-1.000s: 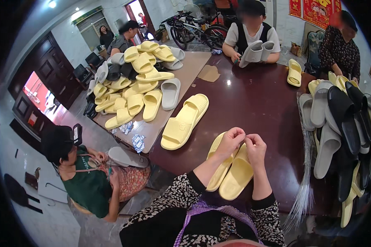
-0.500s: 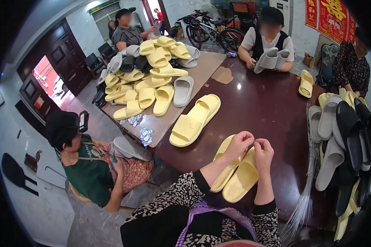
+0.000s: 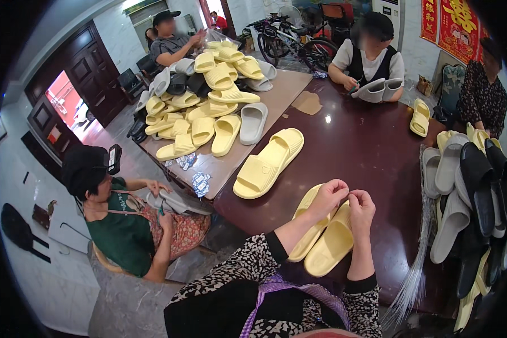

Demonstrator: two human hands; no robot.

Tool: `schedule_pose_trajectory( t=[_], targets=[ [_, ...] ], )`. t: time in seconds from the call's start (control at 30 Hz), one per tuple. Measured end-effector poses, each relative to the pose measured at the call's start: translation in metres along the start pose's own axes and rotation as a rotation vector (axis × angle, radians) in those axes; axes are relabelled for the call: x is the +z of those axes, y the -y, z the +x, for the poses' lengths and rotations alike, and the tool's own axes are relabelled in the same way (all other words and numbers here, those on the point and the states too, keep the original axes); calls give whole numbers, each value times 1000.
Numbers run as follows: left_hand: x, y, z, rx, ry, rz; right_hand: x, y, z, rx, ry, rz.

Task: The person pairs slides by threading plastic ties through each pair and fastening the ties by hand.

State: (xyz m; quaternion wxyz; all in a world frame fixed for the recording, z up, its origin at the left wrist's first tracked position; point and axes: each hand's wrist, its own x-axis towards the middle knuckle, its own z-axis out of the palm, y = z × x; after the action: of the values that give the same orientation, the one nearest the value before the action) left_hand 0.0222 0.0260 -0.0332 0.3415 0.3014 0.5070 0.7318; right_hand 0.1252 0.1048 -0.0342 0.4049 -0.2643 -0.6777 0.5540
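A pair of yellow slippers [image 3: 328,250] lies at the near edge of the dark red table, directly under my hands. My left hand [image 3: 330,198] is closed in a pinch above the slippers. Close beside it, my right hand [image 3: 361,209] is pinched too, with the fingertips of both hands almost meeting. Whatever sits between the fingers is too small to make out. Another yellow slipper pair, stacked together [image 3: 268,164], rests farther off to the left of my hands.
Yellow, grey and black slippers [image 3: 226,132] are heaped on the adjoining table. More slippers [image 3: 452,222] pile up at my right, beside a bundle of clear thin strands [image 3: 414,276]. Small blue-white packets [image 3: 201,183] lie near the left table's edge. Co-workers sit around, handling grey slippers [image 3: 372,90].
My hands stay nearly still in their pinch. The co-worker at left has shifted the hands and grey slipper; the one across tilts grey slippers lower. A person at the back has raised a clear bag.
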Motion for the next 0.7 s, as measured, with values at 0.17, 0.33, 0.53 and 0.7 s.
schedule_pose_trajectory(
  t=[0.17,0.33,0.53,0.7],
  targets=[
    [2,-1,0,-6,-1,1,-2,3,0,11,0,-9],
    [-1,-1,-2,-10,-4,1,0,0,-1,11,9,0],
    [-1,3,0,4,-17,-51,-1,1,-1,8,16,10],
    [-4,9,3,9,-89,-192,-1,-1,-1,-10,9,-18]
  ],
)
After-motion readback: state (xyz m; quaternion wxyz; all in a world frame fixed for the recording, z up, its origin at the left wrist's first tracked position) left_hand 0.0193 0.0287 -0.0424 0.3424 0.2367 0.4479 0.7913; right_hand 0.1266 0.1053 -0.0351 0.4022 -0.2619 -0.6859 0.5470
